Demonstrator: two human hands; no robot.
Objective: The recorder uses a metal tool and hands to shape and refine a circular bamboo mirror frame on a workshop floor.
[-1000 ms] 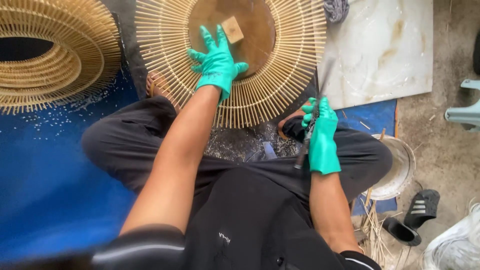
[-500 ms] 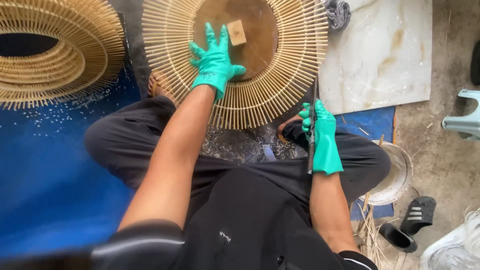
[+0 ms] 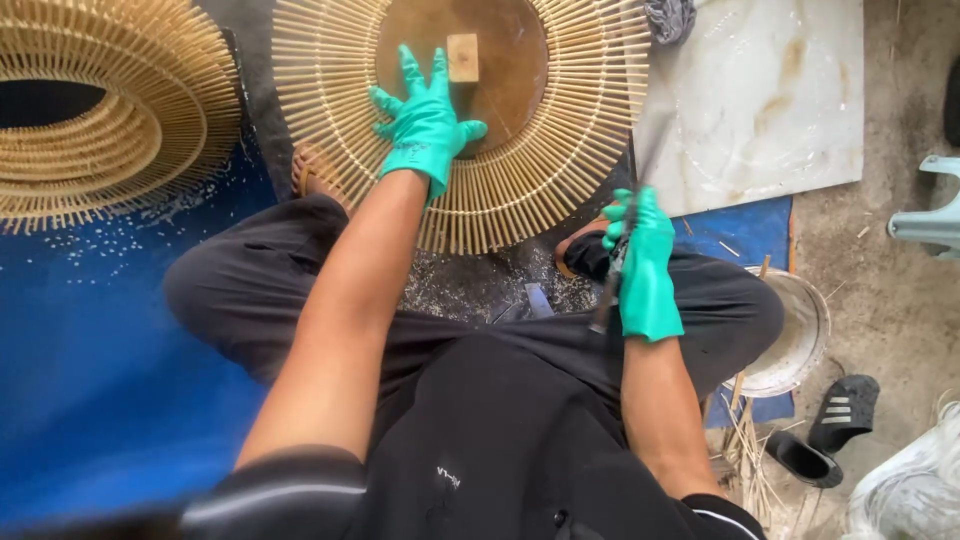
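— Where do we have the bamboo ring [image 3: 560,150]?
— At twelve o'clock, on the floor; our left hand [image 3: 425,120] lies spread flat on it.
— And the right hand [image 3: 645,255]?
— At three o'clock, clenched around a knife [image 3: 618,262], blade up.

Before our crossed legs lies the round slatted frame [image 3: 560,150], a small wooden block [image 3: 463,57] on its central disc. Our left hand [image 3: 425,125] rests flat on the frame's near-left part; our right hand [image 3: 645,255] grips a knife [image 3: 612,285] at its right edge. A second frame [image 3: 110,110] lies left, a stone slab [image 3: 770,100] right, and a bowl [image 3: 795,335] and sandal [image 3: 825,430] beside our right knee.
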